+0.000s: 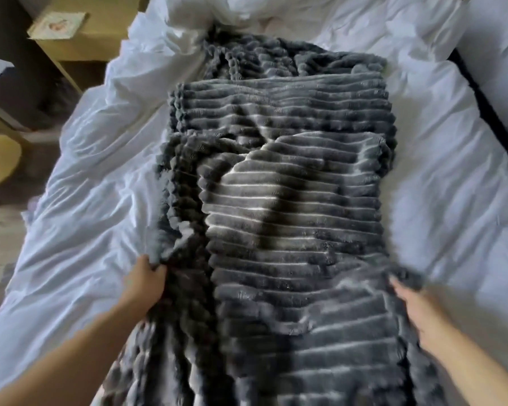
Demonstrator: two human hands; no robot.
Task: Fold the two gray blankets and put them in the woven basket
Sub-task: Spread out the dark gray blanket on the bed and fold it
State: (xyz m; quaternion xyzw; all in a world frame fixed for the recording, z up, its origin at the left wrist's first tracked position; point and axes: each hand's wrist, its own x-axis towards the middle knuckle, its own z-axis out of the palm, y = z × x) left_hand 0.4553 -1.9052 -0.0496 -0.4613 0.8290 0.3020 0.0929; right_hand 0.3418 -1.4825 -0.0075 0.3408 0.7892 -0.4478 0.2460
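Observation:
A gray ribbed plush blanket (291,200) lies lengthwise down the middle of a white bed, folded over itself in layers. Its far end is bunched near the pillows, and its near end runs out of view at the bottom. My left hand (145,281) pinches the blanket's left edge, with the fingers closed on the fabric. My right hand (417,312) grips the right edge. A second blanket cannot be told apart from the folds. No woven basket is in view.
White rumpled bedding (94,183) surrounds the blanket, with pillows (247,10) at the far end. A wooden bedside table (71,33) and a round wooden piece (0,159) stand left of the bed. A dark gap (487,112) runs along the right side.

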